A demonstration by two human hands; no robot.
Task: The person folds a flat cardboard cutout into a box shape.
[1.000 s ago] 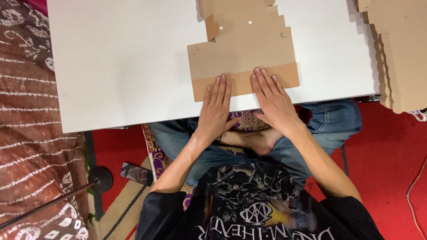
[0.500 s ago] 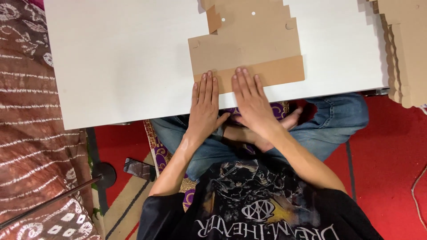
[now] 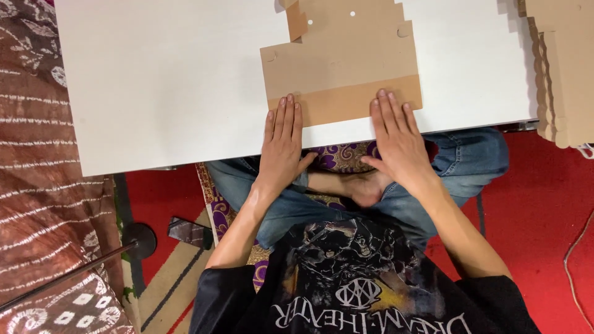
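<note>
Left hand (image 3: 281, 145): lying flat, palm down, at the near edge of the desk (image 3: 161, 80); fingers (image 3: 286, 114) straight and pressed together, tips resting on the left end of the folded strip.
Right hand (image 3: 399, 139): lying flat, palm down, at the right end of the same strip; fingers (image 3: 390, 111) straight and slightly spread, pinching nothing.
Cardboard sheet (image 3: 340, 59): lying flat on the white desk, right of its middle, reaching from the near edge toward the far edge (small holes and notches showing along its far part).
Folded strip (image 3: 343, 102): darker brown band running along the near side of the cardboard sheet, lying between the two hands and touching both sets of fingertips.
Cardboard stack (image 3: 560, 68): sitting at the far right, well apart from the hands, with a scalloped edge facing left.
Legs (image 3: 470, 158): crossed under the near edge of the desk, in blue jeans, resting on a patterned mat.
Floor (image 3: 532, 210): red covering showing on the right (a thin cord trailing across it).
Patterned cloth (image 3: 37, 185): brown with white markings, filling the left side.
</note>
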